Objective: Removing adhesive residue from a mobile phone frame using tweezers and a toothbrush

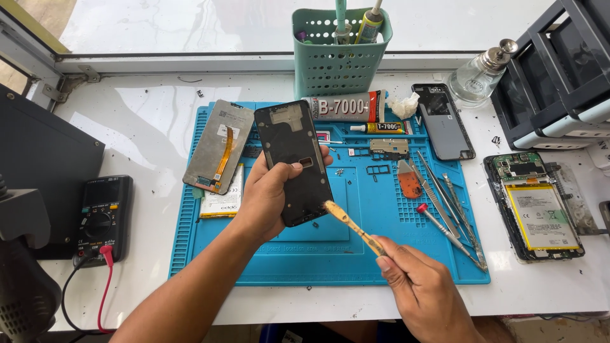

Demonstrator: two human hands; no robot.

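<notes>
Left hand (270, 197) gripping upright phone frame (293, 162), long axis top-to-bottom

Bright daylight, coming in from the far window (267, 25); the glass is blown out to near white w/ faint streaks. Strong glare patch on the white table (152, 114) at far left, spilling onto the far-left corner of the blue mat (330, 254). Shadows soft and short, falling toward the near side: under the left hand (273, 197), the right hand (422, 292), and the teal basket (340, 54). Focus sharp across the centre, no motion blur. Slight wide-angle bend at edges; the dark objects at near left look soft and underexposed.
</notes>
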